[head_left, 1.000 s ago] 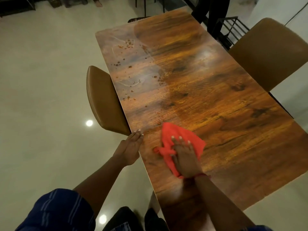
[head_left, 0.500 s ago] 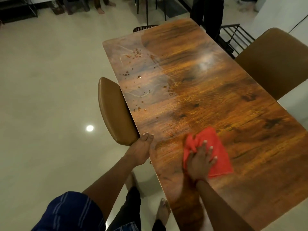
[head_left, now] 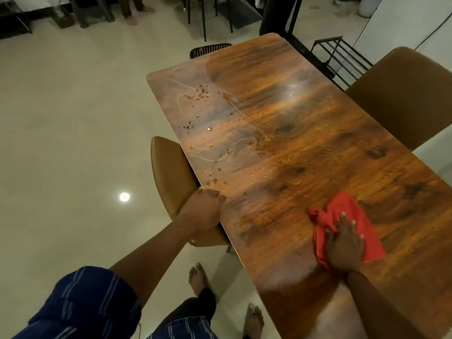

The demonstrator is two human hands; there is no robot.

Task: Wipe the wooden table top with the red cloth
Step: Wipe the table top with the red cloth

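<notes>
One table (head_left: pixel 305 148), one red cloth (head_left: pixel 342 211), two tan chairs (head_left: pixel 171 177), two hands (head_left: pixel 203 211).

The red cloth (head_left: pixel 347 223) lies crumpled and partly spread on the glossy, dark-grained wooden surface (head_left: pixel 305 148), toward its near right part. Brown droplets (head_left: pixel 203 90) and pale smear lines mark the surface's far left part.

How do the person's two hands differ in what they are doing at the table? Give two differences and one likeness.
The right hand lies flat, fingers spread, on the red cloth; the left hand is curled over the table edge. The right is well in on the top; the left at its side. Both touch the table.
</notes>
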